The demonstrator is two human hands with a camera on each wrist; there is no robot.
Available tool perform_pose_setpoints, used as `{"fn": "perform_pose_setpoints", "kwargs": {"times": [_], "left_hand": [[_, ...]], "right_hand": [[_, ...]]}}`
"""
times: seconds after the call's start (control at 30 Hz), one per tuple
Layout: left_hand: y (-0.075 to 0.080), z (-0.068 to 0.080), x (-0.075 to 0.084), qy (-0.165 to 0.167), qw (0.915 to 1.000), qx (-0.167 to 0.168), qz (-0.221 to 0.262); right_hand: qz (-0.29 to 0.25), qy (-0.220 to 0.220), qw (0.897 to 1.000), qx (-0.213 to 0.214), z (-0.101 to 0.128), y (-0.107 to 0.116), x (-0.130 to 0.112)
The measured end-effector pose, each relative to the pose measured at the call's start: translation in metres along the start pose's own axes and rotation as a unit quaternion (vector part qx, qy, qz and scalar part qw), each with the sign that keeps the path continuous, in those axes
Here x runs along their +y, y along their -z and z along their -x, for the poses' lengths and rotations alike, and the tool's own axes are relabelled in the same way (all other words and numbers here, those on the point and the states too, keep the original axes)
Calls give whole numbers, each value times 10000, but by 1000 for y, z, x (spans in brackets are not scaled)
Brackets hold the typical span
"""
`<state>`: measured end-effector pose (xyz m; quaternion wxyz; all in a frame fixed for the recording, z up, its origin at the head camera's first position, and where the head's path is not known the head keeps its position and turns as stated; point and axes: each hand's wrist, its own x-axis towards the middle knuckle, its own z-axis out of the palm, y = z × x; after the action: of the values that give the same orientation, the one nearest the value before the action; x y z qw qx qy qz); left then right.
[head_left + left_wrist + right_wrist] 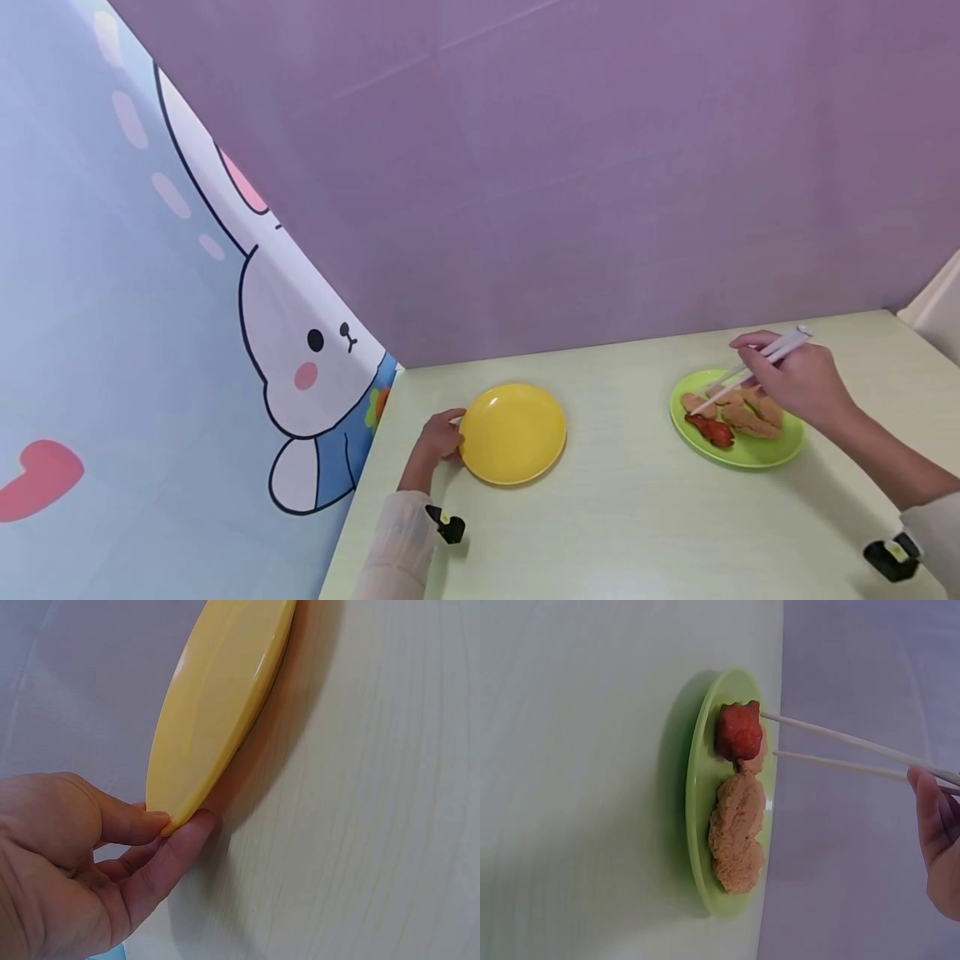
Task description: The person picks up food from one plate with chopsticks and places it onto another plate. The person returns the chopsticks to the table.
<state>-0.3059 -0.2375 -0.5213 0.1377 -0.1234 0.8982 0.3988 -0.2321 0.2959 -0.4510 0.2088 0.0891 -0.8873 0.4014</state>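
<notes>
Pinched in our right hand (pixel 802 382), a pair of white chopsticks (pixel 742 373) slants down and to our left over the green plate (pixel 780 450), tips slightly apart, one touching the red piece of food (pixel 739 732) at the plate's near-left edge, the other just beside it. Nothing is clamped between the tips. The red piece lies directly ahead of them along the sticks' long axis, so it sits straight off the end of the grip and not to either side. Breaded brown pieces (pixel 736 832) fill the rest of the green plate, touching the red one.

Well apart to our left, the yellow plate (pixel 513 433) lies flat and bare on the table. Our left hand (pixel 438 437) pinches its left rim, thumb (pixel 124 825) on top and a finger (pixel 176 851) beneath the edge, as the left wrist view shows. The right hand is the one at the food; the left is at the yellow plate only.

Both plates rest on a pale, cream-green tabletop (pixel 637 517) with a faint wood grain. A plain purple backdrop (pixel 562 167) rises behind it, and a blue panel printed with a white cartoon rabbit (pixel 307 367) closes off our left side. Light sleeves and black wrist mounts show at the bottom of the head view.
</notes>
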Motion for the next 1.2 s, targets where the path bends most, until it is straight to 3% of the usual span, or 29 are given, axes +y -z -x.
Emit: {"fn": "perform_pose_setpoints", "kwargs": {"times": [0.5,0.97,1.2], "left_hand": [[2,4,3,-84,10000,-7,-44],[1,5,0,-295,9995,-58,61],[1,1,-2,-170,9998,-68,92]], "right_hand": [[707,481,9955,405,1,-5,13],[789,-98,9968,-82,3,-1,13],[823,-297,9959,-228,3,0,11]]}}
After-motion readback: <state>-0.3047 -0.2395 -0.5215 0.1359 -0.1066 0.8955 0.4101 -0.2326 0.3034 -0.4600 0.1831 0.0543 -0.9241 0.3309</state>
